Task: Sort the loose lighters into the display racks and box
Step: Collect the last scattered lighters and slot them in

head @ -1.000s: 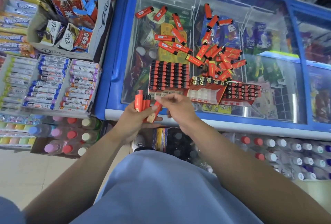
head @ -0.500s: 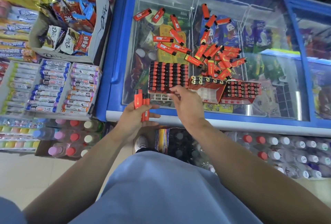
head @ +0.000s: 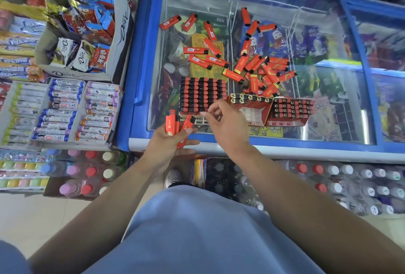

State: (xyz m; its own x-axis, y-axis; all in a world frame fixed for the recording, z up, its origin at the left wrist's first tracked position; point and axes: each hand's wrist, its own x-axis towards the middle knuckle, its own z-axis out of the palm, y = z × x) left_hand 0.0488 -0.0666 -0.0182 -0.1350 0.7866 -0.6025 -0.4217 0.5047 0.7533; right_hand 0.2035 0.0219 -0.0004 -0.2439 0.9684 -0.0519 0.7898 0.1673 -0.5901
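Observation:
My left hand (head: 166, 148) grips a small bunch of red lighters (head: 173, 124) upright at the freezer's front edge. My right hand (head: 228, 122) hovers just right of them, fingers loosely curled and holding nothing, over the near edge of the left display rack (head: 201, 96), which is nearly full of red lighters with black tops. A red box (head: 252, 109) lies open to its right, and a second rack (head: 291, 110) stands beyond that. Several loose red lighters (head: 260, 70) are scattered on the glass lid behind the racks.
The blue-framed freezer (head: 140, 76) has a sliding glass lid with ice creams beneath. Left of it stand a cardboard box of chocolate (head: 83, 54) and trays of candy tubes (head: 59, 109). Packs of bottled drinks (head: 328, 181) line the floor below the freezer.
My right hand took a lighter from the bunch, carried it to the left rack's front edge and has come back empty toward my left hand. The left hand stayed put with its bunch.

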